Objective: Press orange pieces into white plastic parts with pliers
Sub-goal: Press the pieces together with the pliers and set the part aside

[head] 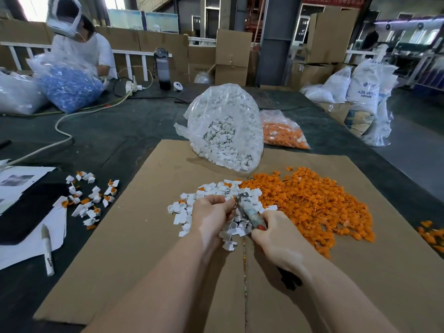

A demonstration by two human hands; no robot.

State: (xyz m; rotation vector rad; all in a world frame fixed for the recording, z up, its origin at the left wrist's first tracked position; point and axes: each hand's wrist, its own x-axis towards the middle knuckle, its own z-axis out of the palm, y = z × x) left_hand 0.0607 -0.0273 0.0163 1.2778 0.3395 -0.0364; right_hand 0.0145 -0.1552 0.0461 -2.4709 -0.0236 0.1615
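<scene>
Pliers: you hold them in your right hand, fingers curled round the handles; the metal nose points up and left, toward your left fingertips.
Pliers' nose: it meets your left fingertips just above the white pile; blur hides whether it is closed on anything.
Left hand: your fingers are curled and pinched together at the pliers' nose; the piece between them is too hidden to name.
White parts: a loose pile lies on the cardboard right under both your hands.
Orange pieces: a wide heap lies just right of the white pile, touching it, beside your right hand.
Cardboard sheet: it lies flat on the dark table, under both heaps.
Finished parts: white pieces with orange in them lie scattered on the table, well to your left.
Bag of white parts: it stands at the far edge of the cardboard.
Bag of orange pieces: it lies just right of the white bag.
Other person: seated at the far left, behind a bag of blue pieces.
</scene>
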